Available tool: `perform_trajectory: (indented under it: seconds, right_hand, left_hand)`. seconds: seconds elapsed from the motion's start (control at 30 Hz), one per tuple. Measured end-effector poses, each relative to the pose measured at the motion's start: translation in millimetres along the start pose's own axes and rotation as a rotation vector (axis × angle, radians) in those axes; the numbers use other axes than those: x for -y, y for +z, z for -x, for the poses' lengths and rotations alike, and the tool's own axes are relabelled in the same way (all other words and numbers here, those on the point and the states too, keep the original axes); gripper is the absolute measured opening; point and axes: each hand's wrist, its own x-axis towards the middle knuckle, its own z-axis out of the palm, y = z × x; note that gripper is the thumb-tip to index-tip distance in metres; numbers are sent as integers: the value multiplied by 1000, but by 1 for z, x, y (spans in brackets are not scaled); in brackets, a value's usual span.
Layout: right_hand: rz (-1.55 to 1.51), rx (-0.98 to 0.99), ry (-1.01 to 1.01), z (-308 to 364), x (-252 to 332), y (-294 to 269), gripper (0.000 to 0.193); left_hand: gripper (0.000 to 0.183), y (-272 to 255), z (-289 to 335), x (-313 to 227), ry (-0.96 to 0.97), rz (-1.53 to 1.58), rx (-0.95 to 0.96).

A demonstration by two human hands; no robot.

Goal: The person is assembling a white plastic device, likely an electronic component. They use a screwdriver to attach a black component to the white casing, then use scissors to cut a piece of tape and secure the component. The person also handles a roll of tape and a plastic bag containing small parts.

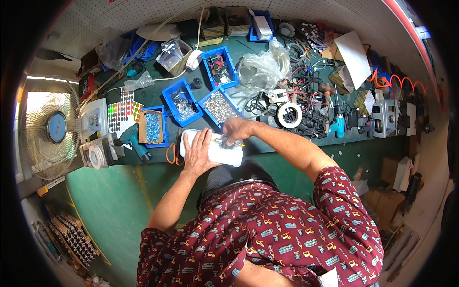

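A white, rounded plastic housing (pixel 231 158) sits at the front edge of the bench, before my body. My left hand (pixel 197 152) lies over its left part, fingers stretched flat and spread on the white surface. From the right, my right hand (pixel 238 130) reaches over the housing. Its thumb and fingers close on a small dark grey ribbed part (pixel 226 142) with a yellow bit sticking out beside it. The fingers partly cover this part. Just beyond my right hand is a blue bin of small silvery metal pieces (pixel 219 106).
More blue bins stand around: one with dark parts (pixel 182 103), one with red and black pieces (pixel 220 68), and a box of blue pieces (pixel 151 126). Tangled cables (pixel 311 91), a tape roll (pixel 289 115) and a teal power screwdriver (pixel 339 125) lie right. A fan (pixel 56 126) is left.
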Motion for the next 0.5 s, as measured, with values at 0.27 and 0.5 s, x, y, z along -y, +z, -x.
perform_trajectory:
  seconds: [0.27,0.5]
  right_hand:
    - [-24,-67,-38,1,-11,10,59]
    - [-123,109,72,6,-4,1,55]
  left_hand:
    - [124,-8,0,-4,37,-12,-6]
    - [115,-11,4,-6,33,16,-6]
